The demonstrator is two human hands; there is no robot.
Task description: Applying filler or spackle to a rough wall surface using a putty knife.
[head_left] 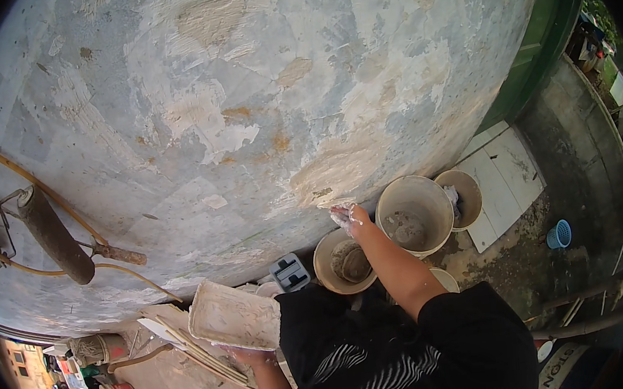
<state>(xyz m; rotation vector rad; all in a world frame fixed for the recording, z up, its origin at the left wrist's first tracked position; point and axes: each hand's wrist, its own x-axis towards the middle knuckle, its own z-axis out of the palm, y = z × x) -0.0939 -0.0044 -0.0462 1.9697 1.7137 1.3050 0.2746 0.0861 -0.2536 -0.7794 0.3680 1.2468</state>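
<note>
My left hand (250,355), smeared with white, grips the lower edge of a shallow, pale rectangular tray (233,341) coated with plaster. The tray tilts in front of my body, beside the wall. At the foot of the patchy grey-white wall (138,188), my right hand (352,222) is closed, its fingers thick with white plaster. What it holds, if anything, is hidden by the fingers and the smears. Its fingertips are at the lower edge of a rough beige plaster patch (339,165).
Below my right arm stand a small bucket (319,263), a large bucket (437,209) and another pail (475,205). A grey-black box (289,272) sits by the wall. At left are a paint roller (56,234) and a yellow hose (32,176). A blue basket (559,235) lies right.
</note>
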